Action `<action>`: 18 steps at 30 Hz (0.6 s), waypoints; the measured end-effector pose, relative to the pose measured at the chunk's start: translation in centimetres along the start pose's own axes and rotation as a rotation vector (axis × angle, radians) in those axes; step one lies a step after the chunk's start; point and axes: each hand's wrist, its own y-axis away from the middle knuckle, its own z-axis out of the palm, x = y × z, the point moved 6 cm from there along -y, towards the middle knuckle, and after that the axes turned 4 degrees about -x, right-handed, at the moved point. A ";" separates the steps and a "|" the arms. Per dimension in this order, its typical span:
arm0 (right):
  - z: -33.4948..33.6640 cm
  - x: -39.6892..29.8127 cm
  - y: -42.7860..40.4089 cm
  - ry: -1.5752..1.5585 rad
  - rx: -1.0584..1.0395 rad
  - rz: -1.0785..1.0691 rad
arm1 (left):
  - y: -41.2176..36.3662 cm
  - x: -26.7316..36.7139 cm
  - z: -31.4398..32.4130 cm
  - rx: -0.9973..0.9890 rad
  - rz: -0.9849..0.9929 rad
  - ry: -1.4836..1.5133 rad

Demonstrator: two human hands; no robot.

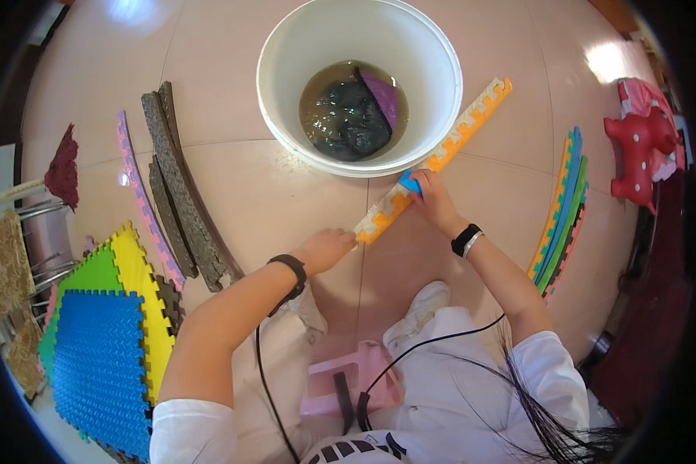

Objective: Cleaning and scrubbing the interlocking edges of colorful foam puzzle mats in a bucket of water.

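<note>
My left hand grips the near end of an interlocking foam edge strip, orange with a pale toothed band. The strip slants up to the right, passing the near rim of a white plastic bucket. My right hand presses a small blue piece, perhaps a sponge or cloth, against the strip; the fingers partly hide it. Murky brown water lies in the bucket. A wet black item and a purple, black-edged piece sit in it.
Grey-brown strips and a pink-purple foam strip lie left. Stacked foam mats and a dark red mop head are further left. Right are colored foam strips and a red animal toy. A pink stool stands below me.
</note>
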 end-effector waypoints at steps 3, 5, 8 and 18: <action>1.4 0.8 0.9 -0.023 -0.001 0.071 | -1.1 -0.1 0.0 0.176 -0.238 0.341; 1.2 0.7 1.8 -0.037 -0.011 0.133 | -0.4 -1.9 2.3 0.265 -0.815 0.893; 2.3 -1.2 2.0 -0.085 -0.012 0.180 | 0.4 -5.0 12.5 0.578 -1.055 1.165; 7.3 -5.1 4.9 -0.609 -0.375 0.254 | 0.1 -7.3 17.6 0.670 -1.275 1.418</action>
